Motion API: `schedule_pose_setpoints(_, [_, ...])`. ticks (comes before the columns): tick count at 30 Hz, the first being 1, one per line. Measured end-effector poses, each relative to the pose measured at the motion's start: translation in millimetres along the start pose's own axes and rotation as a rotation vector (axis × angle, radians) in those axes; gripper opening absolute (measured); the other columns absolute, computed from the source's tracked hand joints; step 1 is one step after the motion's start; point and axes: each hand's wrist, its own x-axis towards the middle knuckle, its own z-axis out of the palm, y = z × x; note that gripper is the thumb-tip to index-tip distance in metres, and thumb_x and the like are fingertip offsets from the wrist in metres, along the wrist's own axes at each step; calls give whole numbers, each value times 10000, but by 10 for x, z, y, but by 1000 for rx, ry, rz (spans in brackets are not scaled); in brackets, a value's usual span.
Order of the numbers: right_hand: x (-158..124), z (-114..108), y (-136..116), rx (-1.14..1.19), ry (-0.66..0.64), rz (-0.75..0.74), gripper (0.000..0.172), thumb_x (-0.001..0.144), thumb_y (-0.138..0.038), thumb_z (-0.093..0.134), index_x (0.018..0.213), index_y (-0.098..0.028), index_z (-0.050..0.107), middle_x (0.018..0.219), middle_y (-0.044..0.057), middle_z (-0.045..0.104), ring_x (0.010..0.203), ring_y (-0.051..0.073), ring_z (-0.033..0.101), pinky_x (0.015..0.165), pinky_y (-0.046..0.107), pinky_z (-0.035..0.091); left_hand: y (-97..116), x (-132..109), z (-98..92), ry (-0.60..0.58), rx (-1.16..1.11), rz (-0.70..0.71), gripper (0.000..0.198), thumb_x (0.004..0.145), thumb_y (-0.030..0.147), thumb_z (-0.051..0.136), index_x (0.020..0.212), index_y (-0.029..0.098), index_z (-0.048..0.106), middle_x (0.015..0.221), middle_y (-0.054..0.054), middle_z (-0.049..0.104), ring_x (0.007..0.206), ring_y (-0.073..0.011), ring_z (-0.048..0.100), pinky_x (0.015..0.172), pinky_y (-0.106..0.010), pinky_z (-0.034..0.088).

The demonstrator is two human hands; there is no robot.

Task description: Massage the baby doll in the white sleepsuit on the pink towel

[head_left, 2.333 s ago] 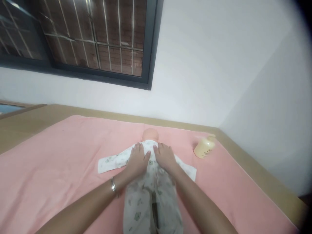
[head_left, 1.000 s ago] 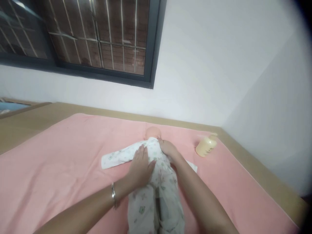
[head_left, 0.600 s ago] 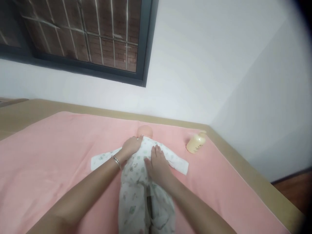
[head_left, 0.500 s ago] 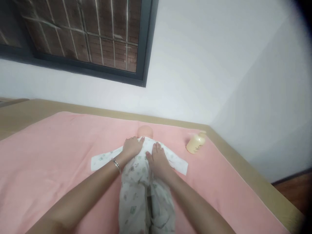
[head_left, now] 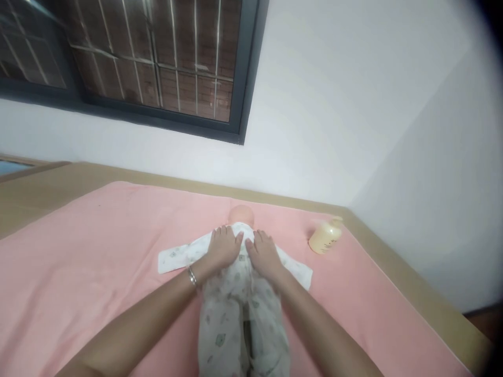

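A baby doll (head_left: 241,214) lies face up on a pink sheet (head_left: 98,251), dressed in a white printed romper (head_left: 236,309) with its sleeves spread out to both sides. My left hand (head_left: 223,247), a silver bracelet on its wrist, rests flat on the left side of the doll's chest with fingers stretched out. On the right side of the chest lies my right hand (head_left: 264,253), also flat and holding nothing. The two hands sit close together just below the doll's neck.
A pale yellow pump bottle (head_left: 325,238) lies on its side on the sheet to the right of the doll. The sheet covers a tan mattress (head_left: 416,293) set into a white wall corner. A dark barred window (head_left: 157,63) is above.
Both hands shifted about on the doll's chest; the left went up to the collar and came back. Both now lie side by side on the chest. The view swung slightly.
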Motion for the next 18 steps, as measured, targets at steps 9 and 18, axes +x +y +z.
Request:
schedule_pose_setpoints(9, [389,-60,40,78,-182,138,703,984,-512,73,1227,-93,582,1257,194,578,1196,278,505,1021,422,292,56,22,-74,-107,81,-68,650,947,502,206,1210,12,541,1289,-275,524,1236,-355,467,1039,-479,270])
schedule_pose_setpoints(18, [101,61,-101,-5,41,64,596,989,-452,170,1276,-83,539,1323,197,519,1268,303,417,1063,474,219,-27,-142,38,-11,126,32,599,961,493,205,1275,76,499,1309,-225,516,1264,-330,427,1034,-490,286])
